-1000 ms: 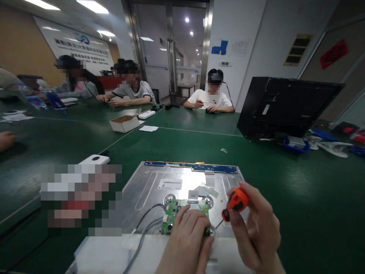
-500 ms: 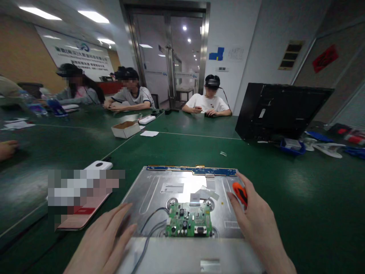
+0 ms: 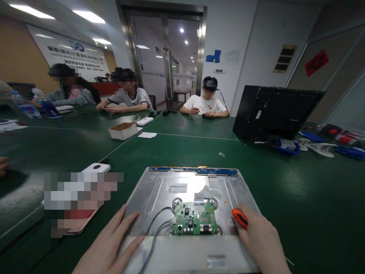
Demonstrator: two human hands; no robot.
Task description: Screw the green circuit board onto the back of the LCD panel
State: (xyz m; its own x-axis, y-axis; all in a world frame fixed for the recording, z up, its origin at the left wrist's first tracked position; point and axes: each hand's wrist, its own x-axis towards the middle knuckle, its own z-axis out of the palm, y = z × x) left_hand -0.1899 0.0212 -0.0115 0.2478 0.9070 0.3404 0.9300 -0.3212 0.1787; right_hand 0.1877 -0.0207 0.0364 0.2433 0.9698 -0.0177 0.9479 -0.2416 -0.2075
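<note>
An LCD display panel (image 3: 148, 182) lies on the table, its metal back up. A green circuit board (image 3: 195, 217) with a grey connector sits near its middle, and dark cables (image 3: 155, 238) run from the board's left side toward me. Along the far edge is a blue circuit strip (image 3: 182, 171). My left hand (image 3: 107, 243) rests on the panel's left side with its fingers stretched apart. My right hand (image 3: 258, 236), at the right edge, is closed around a screwdriver (image 3: 239, 218) with an orange-and-black handle; a thin shaft shows beyond the hand at lower right.
Left of the panel lie a white device (image 3: 98, 167) and a pink, partly blurred object (image 3: 85, 224). Farther off are an open box (image 3: 123, 131), a black monitor (image 3: 276, 112) and a blue tray (image 3: 287, 147). Several people sit around the green table (image 3: 182, 152).
My right hand has slid from the panel's upper right edge toward me, fingers now closed around the screwdriver. My left hand stays on the left side. The whole view has shifted slightly.
</note>
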